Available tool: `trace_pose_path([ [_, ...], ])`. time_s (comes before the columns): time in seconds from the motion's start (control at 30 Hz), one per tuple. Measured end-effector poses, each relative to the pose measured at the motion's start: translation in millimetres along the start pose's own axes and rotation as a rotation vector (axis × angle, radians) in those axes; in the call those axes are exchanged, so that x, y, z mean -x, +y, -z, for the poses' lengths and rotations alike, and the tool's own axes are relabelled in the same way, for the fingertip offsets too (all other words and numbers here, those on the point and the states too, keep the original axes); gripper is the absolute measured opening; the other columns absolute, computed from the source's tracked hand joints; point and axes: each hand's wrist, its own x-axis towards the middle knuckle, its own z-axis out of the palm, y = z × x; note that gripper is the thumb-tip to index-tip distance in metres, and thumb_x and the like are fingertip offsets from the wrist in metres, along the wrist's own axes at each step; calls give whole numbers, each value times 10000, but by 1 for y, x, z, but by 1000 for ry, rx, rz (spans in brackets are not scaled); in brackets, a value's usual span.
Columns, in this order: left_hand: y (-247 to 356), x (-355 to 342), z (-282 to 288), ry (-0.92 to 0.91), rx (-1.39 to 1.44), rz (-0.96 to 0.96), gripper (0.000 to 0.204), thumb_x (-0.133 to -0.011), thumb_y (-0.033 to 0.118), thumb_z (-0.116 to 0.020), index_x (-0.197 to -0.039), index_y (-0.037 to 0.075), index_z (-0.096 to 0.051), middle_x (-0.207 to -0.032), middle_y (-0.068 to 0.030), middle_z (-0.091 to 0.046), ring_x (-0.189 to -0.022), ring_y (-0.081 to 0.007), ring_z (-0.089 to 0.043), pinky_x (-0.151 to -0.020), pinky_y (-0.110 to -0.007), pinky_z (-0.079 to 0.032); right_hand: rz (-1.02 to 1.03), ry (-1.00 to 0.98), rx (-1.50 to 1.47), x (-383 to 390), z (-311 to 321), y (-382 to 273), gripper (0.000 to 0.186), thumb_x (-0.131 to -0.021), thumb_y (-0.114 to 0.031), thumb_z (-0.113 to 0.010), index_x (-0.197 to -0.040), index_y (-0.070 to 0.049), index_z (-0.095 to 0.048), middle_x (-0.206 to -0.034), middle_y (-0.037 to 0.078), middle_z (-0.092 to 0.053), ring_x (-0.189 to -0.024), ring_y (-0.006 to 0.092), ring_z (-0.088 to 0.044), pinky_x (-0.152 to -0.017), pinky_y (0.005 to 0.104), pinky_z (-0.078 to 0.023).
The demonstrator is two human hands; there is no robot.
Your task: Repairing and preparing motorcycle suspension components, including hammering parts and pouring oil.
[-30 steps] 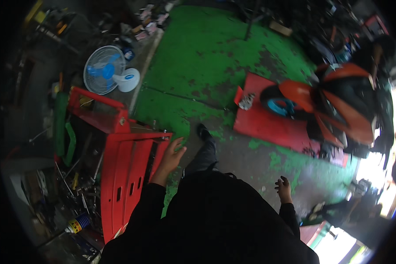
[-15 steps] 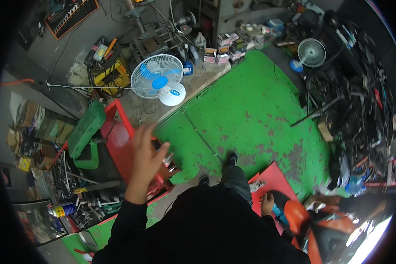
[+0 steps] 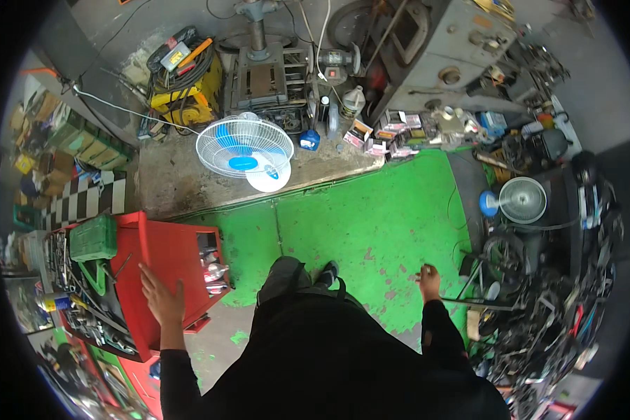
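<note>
My left hand (image 3: 162, 294) is open, fingers spread, above the red tool cart (image 3: 171, 273). The cart's top holds a green case (image 3: 93, 238), wrenches and loose tools, and a blue-and-yellow spray can (image 3: 54, 302). My right hand (image 3: 428, 280) hangs at the right over green floor, fingers curled; whether they hold something small I cannot make out. Ahead, a white fan with blue blades (image 3: 241, 164) stands on a concrete ledge (image 3: 168, 189).
A yellow machine (image 3: 197, 105) with coiled cable, a drill press (image 3: 257, 73) and small boxes (image 3: 399, 123) line the back. A second fan (image 3: 523, 200) and piled bike parts (image 3: 539, 294) crowd the right. My feet stand on the green floor (image 3: 336, 224).
My view has swung left to face the back ledge; the orange motorcycle has left the picture. My left hand has lowered over the cart; my right hand hangs away from my body.
</note>
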Motion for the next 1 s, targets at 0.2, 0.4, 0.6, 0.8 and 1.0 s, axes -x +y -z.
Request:
trace_pose_path([
  [0.2,17,-7,-14,113,-166,87,1068,-821,322,-759,-1644,106,-115,-1511,-275,-409,-1284,-485,-484,-1034,-566,-475,170,-232,46,-179,-89,-154,327,-1011,-190,-596,-1244,39,-617,-1051,140,-703,-848,220,-725,-642,332,-590],
  [0.4,9,-15,-30,142,-246,186,974,-839,392,-705,-1643,152,-209,-1551,-240,-384,-1347,-455,-451,-1088,-595,-405,179,-659,103,-249,-203,-216,348,-1000,-242,-659,-1249,-1,-636,-961,120,-726,-858,191,-721,-665,337,-584],
  [0.6,87,11,-68,367,-362,415,761,-995,421,-578,-1645,243,-225,-1687,-141,-222,-1513,-417,-269,-1209,-604,-232,394,-863,602,-370,-300,-272,352,-974,-288,-686,-1183,-6,-662,-919,125,-733,-809,182,-721,-651,326,-576],
  [0.8,338,168,-170,2,48,764,812,-943,251,-657,-1633,147,-242,-1676,-227,-188,-1517,-467,-225,-1223,-593,-223,411,-1038,748,-568,-441,-298,200,-969,-264,-677,-955,-65,-686,-740,45,-666,-539,162,-623,-437,332,-458],
  [1.0,537,287,-224,-676,284,1124,1055,-716,54,-788,-1615,124,-240,-1651,-237,-158,-1497,-484,-202,-1213,-585,-254,500,-720,853,-680,-581,-306,469,-923,-442,-675,-1205,-87,-558,-972,110,-628,-778,252,-622,-602,451,-532],
])
